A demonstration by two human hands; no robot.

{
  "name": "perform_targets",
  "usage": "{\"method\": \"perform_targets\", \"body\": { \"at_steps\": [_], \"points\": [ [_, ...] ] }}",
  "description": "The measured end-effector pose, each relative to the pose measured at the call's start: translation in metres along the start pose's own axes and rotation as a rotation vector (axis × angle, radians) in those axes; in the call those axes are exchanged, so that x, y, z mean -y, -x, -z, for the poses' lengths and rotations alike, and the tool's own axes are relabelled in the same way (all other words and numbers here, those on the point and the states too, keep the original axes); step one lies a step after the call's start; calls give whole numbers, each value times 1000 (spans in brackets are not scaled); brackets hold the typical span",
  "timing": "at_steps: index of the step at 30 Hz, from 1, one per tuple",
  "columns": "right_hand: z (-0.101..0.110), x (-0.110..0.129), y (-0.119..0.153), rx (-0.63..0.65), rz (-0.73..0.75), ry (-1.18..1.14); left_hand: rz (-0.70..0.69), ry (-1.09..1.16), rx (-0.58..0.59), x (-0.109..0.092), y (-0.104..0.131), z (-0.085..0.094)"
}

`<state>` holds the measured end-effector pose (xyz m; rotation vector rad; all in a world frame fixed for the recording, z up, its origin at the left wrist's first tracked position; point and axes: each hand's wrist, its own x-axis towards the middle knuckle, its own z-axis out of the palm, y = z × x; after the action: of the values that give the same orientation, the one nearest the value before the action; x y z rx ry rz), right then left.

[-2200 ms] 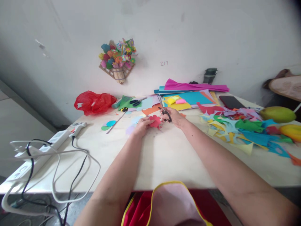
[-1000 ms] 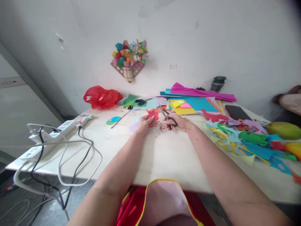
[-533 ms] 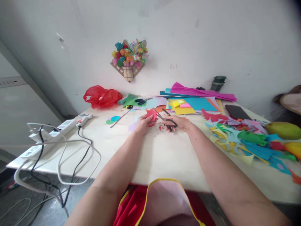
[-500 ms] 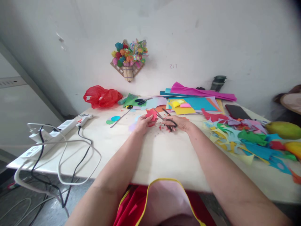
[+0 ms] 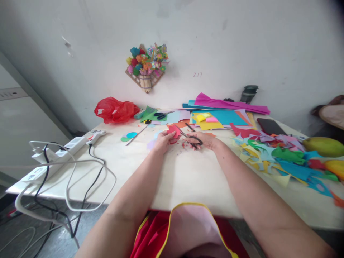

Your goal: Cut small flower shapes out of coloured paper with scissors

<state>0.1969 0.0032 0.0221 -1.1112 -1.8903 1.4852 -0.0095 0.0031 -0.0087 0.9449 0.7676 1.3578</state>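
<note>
Between the thumb and fingers of my left hand [image 5: 163,141] is a small piece of red paper [image 5: 174,132] with a rounded, cut edge. My right hand [image 5: 202,139] grips a pair of scissors [image 5: 195,139] by its black handles. The blades point up and left, close to the right edge of the red paper; I cannot tell whether they touch it. Tiny red paper scraps [image 5: 184,145] lie on the table below the scissors. Orange paper [image 5: 181,124] and a dark pen-like stick [image 5: 190,127] lie just beyond my hands.
Colored paper sheets [image 5: 228,118] and a second pair of scissors [image 5: 161,115] lie at the back. Paper offcuts [image 5: 290,157], a phone [image 5: 269,127] and a mango [image 5: 322,146] are at right. A power strip [image 5: 53,157] with cables [image 5: 114,179] sits at left, near a red plastic bag [image 5: 115,110].
The scissor blades sit slightly lower and closer together beside the red paper. Both hands have stayed almost in place, and the whole view has shifted a little.
</note>
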Motion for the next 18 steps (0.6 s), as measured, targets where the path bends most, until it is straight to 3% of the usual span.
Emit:
{"method": "perform_targets", "body": {
  "at_steps": [18],
  "points": [
    [-11, 6, 0, -27, 42, -6, -36, 29, -54, 3, -2, -2]
  ]
}}
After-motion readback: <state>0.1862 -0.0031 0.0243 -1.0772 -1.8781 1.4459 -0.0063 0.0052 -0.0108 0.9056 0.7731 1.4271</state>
